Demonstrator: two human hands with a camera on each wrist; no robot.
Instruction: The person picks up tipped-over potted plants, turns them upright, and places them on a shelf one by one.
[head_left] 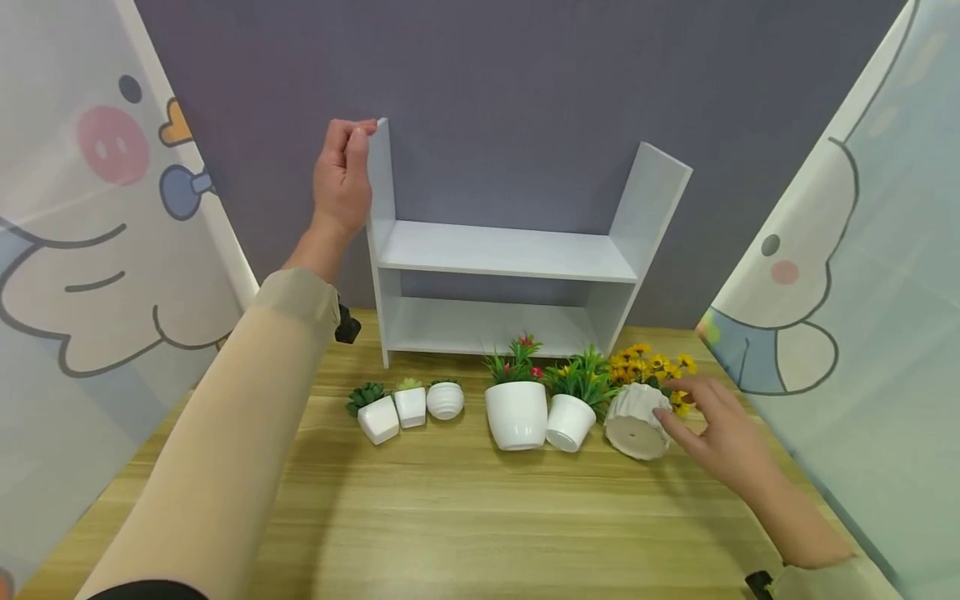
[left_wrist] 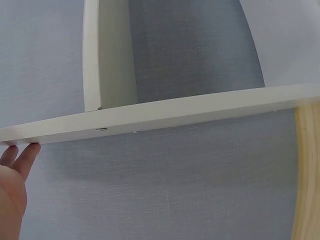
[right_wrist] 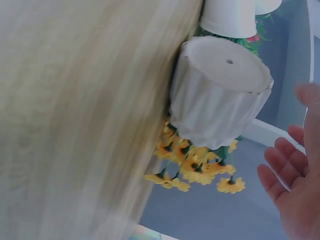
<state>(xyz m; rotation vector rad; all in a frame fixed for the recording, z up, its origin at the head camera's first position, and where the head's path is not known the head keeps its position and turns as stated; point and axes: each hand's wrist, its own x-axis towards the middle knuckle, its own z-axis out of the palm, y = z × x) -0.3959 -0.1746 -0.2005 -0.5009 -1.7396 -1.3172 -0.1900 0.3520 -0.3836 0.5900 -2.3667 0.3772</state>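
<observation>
A white two-tier shelf unit stands against the grey backdrop. My left hand is raised at the top of its left side panel; in the left wrist view the fingertips touch the panel's outer side. My right hand is spread beside a ribbed white pot of yellow flowers, which lies tipped with its base towards me. In the right wrist view a gap shows between that hand and the pot, and nothing is held.
Left of the flower pot lie a small white pot with green leaves and a larger white pot with red flowers. Three little succulent pots sit further left on the wooden table. Cartoon-printed curtains flank both sides.
</observation>
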